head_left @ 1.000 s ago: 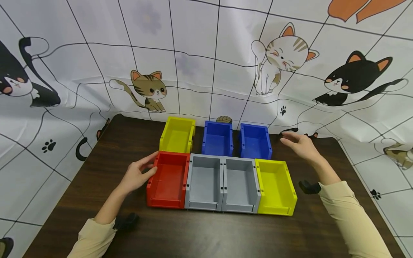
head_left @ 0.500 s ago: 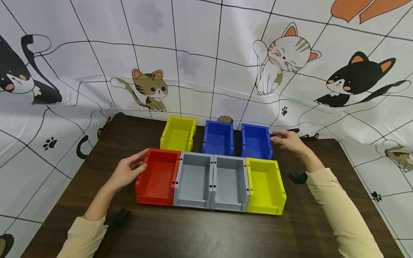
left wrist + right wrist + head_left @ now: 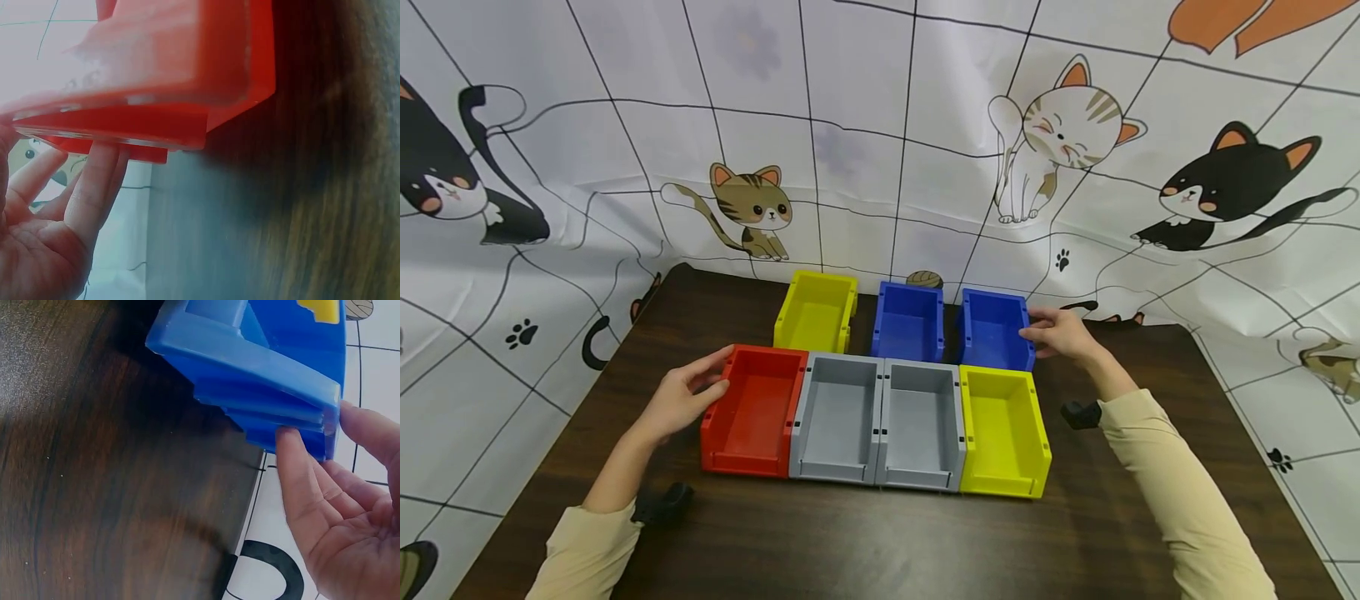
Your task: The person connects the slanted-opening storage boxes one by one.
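On the dark table [image 3: 880,550], a row of four boxes touches side by side: red box [image 3: 758,408], two grey boxes [image 3: 835,417], front yellow box [image 3: 1000,429]. The person's left hand [image 3: 677,402] seems to pinch the red box's left rim, but up close the thumb is mostly cut off. Near the table's back edge stand the back yellow box [image 3: 812,321], the left blue box [image 3: 907,321] and the right blue box [image 3: 994,323]. The front row hides the bottoms of some. The right hand [image 3: 1063,335] pinches the right blue box's rim near its back corner, thumb above, fingers under. I see both sleeves [image 3: 1180,492] cut off, and the table's front edge too.
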The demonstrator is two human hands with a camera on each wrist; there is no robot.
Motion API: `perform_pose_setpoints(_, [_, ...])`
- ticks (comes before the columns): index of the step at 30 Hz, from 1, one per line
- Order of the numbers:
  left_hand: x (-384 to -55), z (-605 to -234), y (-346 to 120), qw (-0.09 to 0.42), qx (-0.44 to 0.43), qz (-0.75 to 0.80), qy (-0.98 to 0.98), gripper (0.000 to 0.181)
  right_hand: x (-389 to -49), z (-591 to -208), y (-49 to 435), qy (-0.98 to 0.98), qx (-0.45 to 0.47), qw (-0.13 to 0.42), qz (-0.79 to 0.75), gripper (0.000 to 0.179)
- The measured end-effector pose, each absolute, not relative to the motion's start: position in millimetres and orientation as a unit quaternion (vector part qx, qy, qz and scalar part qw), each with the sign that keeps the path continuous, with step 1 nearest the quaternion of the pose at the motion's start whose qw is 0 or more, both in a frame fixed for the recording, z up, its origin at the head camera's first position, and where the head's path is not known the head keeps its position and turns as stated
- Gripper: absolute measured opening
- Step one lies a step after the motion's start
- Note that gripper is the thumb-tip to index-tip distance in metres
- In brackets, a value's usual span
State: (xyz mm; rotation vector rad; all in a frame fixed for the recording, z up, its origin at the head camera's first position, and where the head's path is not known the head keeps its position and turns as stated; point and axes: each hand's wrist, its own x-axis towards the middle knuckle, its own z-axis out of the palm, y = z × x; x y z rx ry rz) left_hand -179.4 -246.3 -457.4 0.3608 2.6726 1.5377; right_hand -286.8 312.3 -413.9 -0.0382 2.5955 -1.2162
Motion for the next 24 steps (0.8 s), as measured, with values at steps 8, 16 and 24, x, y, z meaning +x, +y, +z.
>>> perform_pose_setpoints(8, [-178, -458, -251, 0.016, 0.111, 0.485, 0.867, 0.053, -286, -417, 308, 0.899, 0.003, 0.119, -0.422, 0.058])
perform_pose_setpoints(16, [-179, -459, -252, 0.025, 0.104, 0.494, 0.863, 0.053, -281, -414, 313, 0.917, 0.028, 0.07, -0.393, 0.052])
perform_pose_setpoints(24, [-180, -462, -253, 0.025, 0.097, 0.489, 0.866, 0.053, -271, -405, 337, 0.93, 0.049, 0.044, -0.36, 0.053])
